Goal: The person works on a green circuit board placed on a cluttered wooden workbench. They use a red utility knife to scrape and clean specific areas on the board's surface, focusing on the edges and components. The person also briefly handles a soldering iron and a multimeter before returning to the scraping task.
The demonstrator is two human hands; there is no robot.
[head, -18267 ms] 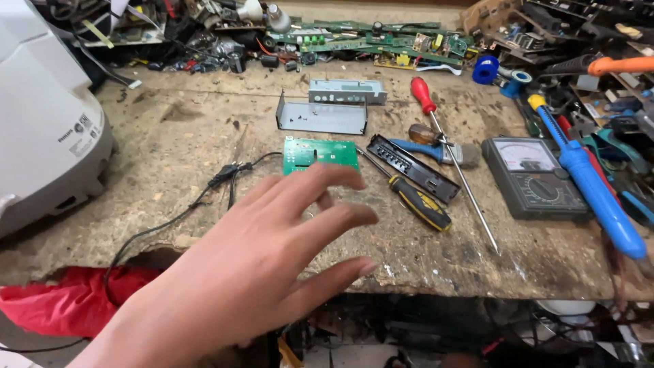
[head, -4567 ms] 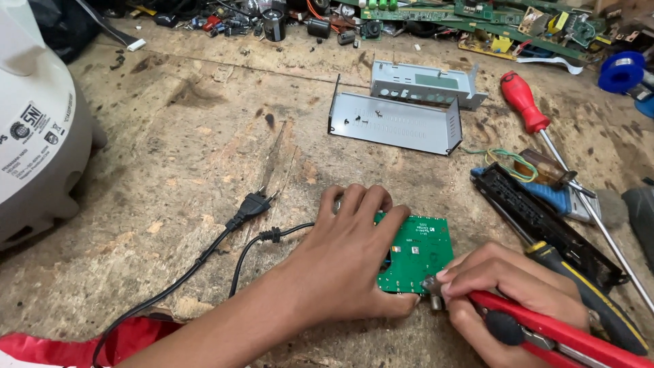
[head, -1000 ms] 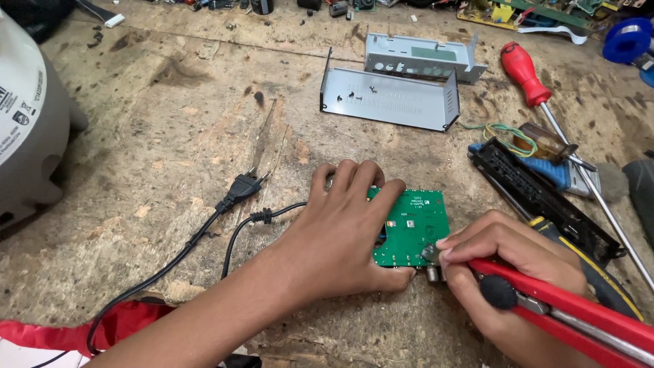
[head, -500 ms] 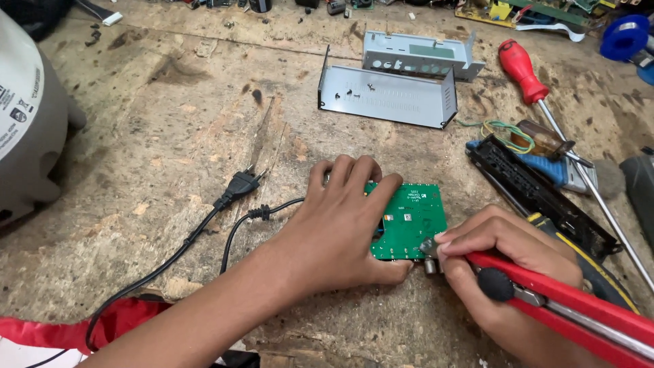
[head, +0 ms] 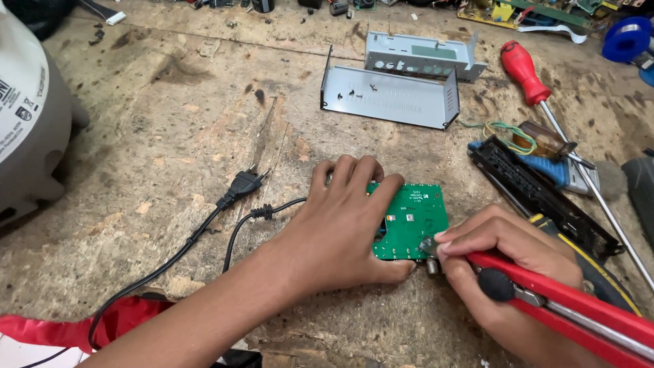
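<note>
A small green circuit board [head: 415, 219] lies flat on the worn wooden bench [head: 204, 123]. My left hand [head: 344, 221] presses down on the board's left side, fingers spread over its edge. My right hand [head: 501, 262] grips a red-handled tool [head: 565, 303] like a pen, its metal tip [head: 429, 247] touching the board's lower right corner beside a round metal connector [head: 432, 266].
A grey metal case shell [head: 390, 97] and its back panel [head: 422, 56] lie behind the board. Right of it are a black plastic strip [head: 538, 194], red screwdriver [head: 524, 71] and other tools. A black power plug [head: 240, 185] and cable lie left; a white appliance [head: 27, 123] stands far left.
Hardly anything differs over the last second: both hands stay on the board, with the tool tip at the same corner. Much earlier, my left hand was reaching toward the board.
</note>
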